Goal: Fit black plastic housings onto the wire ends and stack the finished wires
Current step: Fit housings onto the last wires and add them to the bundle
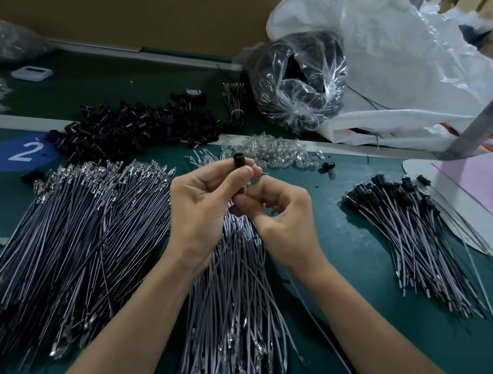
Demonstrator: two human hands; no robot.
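Observation:
My left hand [207, 203] pinches a black plastic housing [238, 160] upright between thumb and fingers. Just below it, my right hand [275, 211] pinches a wire end at the bottom of the housing; the wire itself is mostly hidden by my fingers. Under both hands lies a pile of grey wires [236, 295] with bare metal terminals. A bigger pile of grey wires [70, 243] spreads to the left. Loose black housings [134, 129] are heaped at the back. A stack of finished wires [413, 229] with black housings on their ends lies to the right.
Clear small bulbs [274, 149] are piled behind my hands. A clear bag of black parts [298, 82] and a large white plastic sack [393, 56] stand at the back right. A metal post [478, 126] slants over a pink sheet [485, 190]. The green mat carries a blue "2" disc [20, 152].

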